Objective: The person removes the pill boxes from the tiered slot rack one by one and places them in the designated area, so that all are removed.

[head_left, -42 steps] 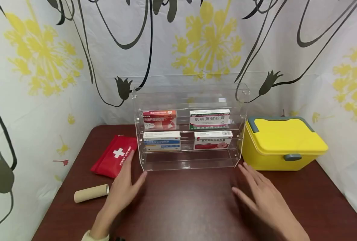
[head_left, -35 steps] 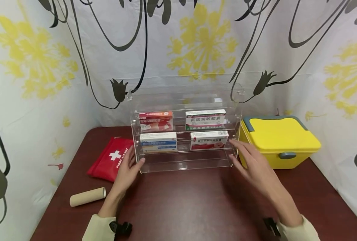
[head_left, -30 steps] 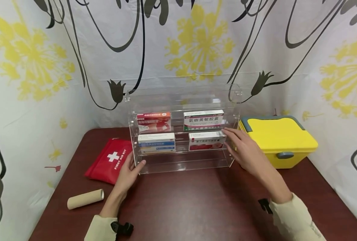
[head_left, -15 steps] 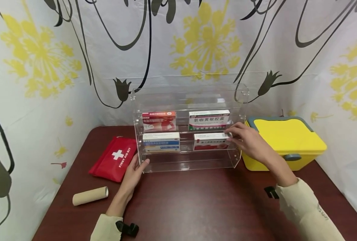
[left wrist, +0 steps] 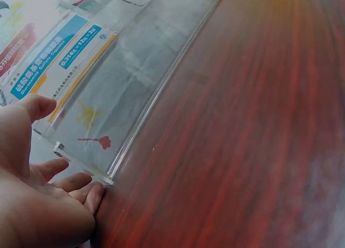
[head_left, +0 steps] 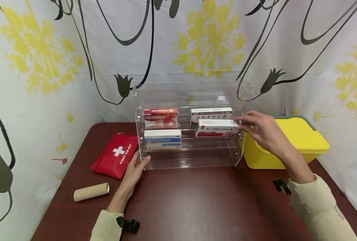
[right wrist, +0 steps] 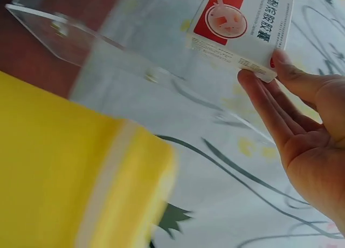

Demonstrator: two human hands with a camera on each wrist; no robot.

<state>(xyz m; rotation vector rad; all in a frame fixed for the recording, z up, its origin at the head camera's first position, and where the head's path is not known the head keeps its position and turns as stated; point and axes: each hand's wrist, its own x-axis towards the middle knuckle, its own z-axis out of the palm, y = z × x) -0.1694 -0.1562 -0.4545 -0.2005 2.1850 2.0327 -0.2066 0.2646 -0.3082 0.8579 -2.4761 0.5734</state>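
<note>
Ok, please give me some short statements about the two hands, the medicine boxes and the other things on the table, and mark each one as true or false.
1. The right hand holds a white and red medicine box by its end. True.
2. The left hand rests at the lower left corner of the clear shelf. True.
3. The yellow box stands open. False: its lid is on.
4. The cardboard tube stands upright inside the shelf. False: it lies on the table, left of the shelf.
5. The red first aid pouch lies to the left of the shelf. True.
</note>
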